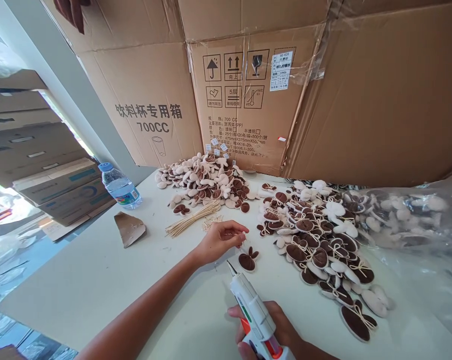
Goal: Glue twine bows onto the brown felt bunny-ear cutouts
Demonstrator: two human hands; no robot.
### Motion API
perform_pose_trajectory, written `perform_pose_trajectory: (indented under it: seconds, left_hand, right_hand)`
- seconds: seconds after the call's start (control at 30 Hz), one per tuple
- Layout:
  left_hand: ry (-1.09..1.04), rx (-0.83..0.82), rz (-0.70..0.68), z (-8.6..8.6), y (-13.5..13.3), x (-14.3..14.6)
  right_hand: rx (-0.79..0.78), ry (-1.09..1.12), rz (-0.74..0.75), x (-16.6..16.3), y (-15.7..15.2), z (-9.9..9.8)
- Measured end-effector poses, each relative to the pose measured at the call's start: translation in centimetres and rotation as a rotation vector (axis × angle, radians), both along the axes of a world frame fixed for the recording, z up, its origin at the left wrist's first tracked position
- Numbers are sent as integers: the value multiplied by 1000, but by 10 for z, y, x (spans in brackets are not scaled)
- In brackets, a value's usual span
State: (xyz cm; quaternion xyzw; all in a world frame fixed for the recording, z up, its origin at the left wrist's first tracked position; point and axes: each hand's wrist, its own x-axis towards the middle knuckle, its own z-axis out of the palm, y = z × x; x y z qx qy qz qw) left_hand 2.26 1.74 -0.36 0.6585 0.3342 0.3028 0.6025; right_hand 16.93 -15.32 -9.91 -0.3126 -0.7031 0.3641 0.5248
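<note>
My right hand is wrapped round a white glue gun with an orange trigger, its nozzle pointing up toward a brown bunny-shaped felt piece lying on the white table. My left hand hovers just left of that piece, fingers pinched together on something small I cannot make out, perhaps a string bow. A bundle of thin wooden sticks lies just beyond the left hand.
A heap of plain brown and cream felt pieces lies at the back; a larger pile with string bows spreads to the right beside a clear plastic bag. Cardboard boxes wall the back. A water bottle and cardboard scrap lie left.
</note>
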Motion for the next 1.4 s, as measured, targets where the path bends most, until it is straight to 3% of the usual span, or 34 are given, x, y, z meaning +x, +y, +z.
perform_pose_trajectory:
  seconds: [0.53, 0.9, 1.13, 1.4]
  left_hand:
    - [87, 187, -38, 2, 1, -2]
    - [116, 294, 19, 2, -1, -1]
    - [73, 234, 3, 4, 1, -3]
    - [135, 201, 22, -3, 0, 0]
  right_hand:
    - [37, -12, 21, 1, 1, 7]
    - [19, -40, 42, 4, 1, 17]
    - [-54, -132, -12, 3, -3, 19]
    - [33, -105, -23, 3, -1, 18]
